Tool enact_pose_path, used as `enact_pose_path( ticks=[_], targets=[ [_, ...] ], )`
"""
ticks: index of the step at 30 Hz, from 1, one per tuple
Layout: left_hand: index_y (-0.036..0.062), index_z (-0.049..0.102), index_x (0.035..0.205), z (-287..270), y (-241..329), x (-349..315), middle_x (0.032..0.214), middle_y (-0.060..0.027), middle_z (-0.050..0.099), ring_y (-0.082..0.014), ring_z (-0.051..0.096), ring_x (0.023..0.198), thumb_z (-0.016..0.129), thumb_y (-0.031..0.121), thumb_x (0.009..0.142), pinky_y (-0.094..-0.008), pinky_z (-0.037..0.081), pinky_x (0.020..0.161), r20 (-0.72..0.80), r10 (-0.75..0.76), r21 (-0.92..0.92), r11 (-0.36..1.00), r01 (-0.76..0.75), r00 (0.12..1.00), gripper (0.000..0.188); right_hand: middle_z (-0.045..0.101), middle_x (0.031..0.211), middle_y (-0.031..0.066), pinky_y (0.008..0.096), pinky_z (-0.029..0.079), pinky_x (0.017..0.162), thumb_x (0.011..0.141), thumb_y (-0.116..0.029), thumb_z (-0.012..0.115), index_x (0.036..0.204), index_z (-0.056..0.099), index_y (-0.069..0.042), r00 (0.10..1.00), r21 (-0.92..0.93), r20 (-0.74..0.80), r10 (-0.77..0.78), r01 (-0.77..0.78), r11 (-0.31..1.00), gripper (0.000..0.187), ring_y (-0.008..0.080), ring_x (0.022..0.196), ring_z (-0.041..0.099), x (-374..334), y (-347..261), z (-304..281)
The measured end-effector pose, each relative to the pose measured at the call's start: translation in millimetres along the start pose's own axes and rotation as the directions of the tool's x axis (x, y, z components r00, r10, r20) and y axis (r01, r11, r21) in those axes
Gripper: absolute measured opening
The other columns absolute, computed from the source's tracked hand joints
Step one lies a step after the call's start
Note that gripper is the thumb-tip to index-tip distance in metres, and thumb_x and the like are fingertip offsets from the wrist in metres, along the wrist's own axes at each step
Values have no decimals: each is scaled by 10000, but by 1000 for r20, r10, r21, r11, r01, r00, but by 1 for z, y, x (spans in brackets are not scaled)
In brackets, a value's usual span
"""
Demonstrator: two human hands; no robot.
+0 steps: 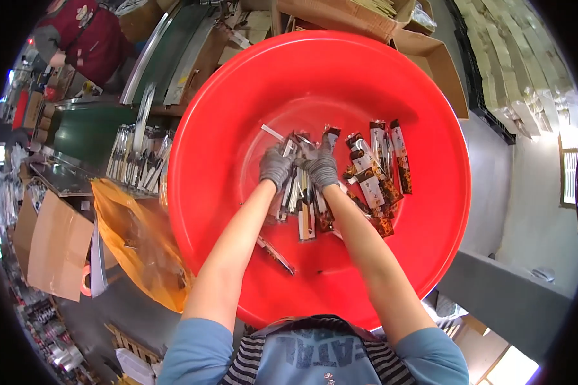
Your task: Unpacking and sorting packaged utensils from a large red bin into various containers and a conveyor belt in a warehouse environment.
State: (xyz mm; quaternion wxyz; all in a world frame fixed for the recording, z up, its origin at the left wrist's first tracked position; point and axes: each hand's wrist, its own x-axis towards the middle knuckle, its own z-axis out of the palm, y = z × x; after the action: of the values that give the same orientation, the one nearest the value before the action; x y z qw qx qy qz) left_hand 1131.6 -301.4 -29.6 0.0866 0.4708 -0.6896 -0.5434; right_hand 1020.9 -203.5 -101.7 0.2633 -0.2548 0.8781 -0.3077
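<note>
Blue short sleeves and a striped apron top (315,356) sit closest to the lens, and from them two bare forearms run up into a large round red plastic basin (237,96) that fills the middle of the view. Both hands wear grey knitted gloves. The left hand (275,165) and the right hand (322,168) lie side by side, almost touching, fingers curled down over a bundle of long narrow clear-plastic packets with pale utensils inside (302,205); they appear closed on its upper end, as if to square the loose packets into one stack, though how tightly each hand clasps I cannot tell. The bundle runs back from under the hands toward the body, lying on the basin's floor.

Just right of the right hand, more packets with brown patterned card headers (376,179) lie fanned out, unsorted and within easy reach. One stray packet (276,253) rests nearer the body, under the left forearm.

Left of the left forearm, outside the basin, an orange plastic bag (141,244) slumps beside brown cardboard boxes (58,244). Farther out on that side, a row of packed cutlery (138,154) lies beside a green conveyor-like machine (96,128). Beyond the hands, open cardboard cartons (430,58) crowd the basin's far rim, and another person in a red top (87,38) stands at upper left.
</note>
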Motion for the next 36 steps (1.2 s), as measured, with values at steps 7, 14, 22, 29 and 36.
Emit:
enact_pose_path(
  ticks=[7, 14, 22, 29, 36],
  targets=[
    [56, 567, 989, -67, 21, -93, 835, -22, 617, -125, 595, 718, 682, -70, 665, -245, 504, 618, 440, -2, -837, 363, 410, 898, 367, 614, 847, 8, 227, 445, 673, 762, -82, 638, 985, 599, -36, 905, 715, 397, -155, -198, 670, 231, 93, 771, 551, -126, -106, -90],
    [50, 465, 1184, -67, 33, -183, 965, -13, 608, -127, 577, 886, 730, -27, 631, -260, 495, 763, 526, 89, -605, 738, 299, 846, 618, 546, 1111, 73, 324, 408, 906, 729, -174, 712, 1205, 439, -32, 870, 664, 436, -231, -137, 735, 567, 178, 1057, 489, -195, -102, -141],
    [39, 552, 1099, -65, -2, -230, 919, -7, 613, -94, 569, 798, 689, 25, 714, -206, 472, 688, 389, -5, -607, 751, 260, 921, 409, 604, 846, 43, 227, 463, 686, 755, -21, 641, 998, 603, -15, 709, 782, 608, -357, -457, 423, 247, 98, 695, 515, -218, -86, -141],
    [24, 634, 968, -81, 23, -257, 826, 1, 638, -85, 567, 709, 664, 82, 760, -214, 446, 612, 33, -33, -590, 806, 46, 999, 218, 546, 687, 54, 279, 430, 577, 718, -132, 700, 823, 611, -30, 764, 298, 441, -470, 370, 880, 171, 115, 624, 489, -240, -125, -224],
    [34, 593, 948, -100, 6, -234, 840, -111, 643, -215, 631, 712, 688, 139, 749, -336, 531, 582, 65, -154, -783, 604, 146, 986, 244, 541, 879, -8, 240, 443, 776, 740, -88, 686, 983, 557, -22, 763, 486, 430, -482, 254, 836, 283, 96, 846, 512, -215, -118, -244]
  ],
)
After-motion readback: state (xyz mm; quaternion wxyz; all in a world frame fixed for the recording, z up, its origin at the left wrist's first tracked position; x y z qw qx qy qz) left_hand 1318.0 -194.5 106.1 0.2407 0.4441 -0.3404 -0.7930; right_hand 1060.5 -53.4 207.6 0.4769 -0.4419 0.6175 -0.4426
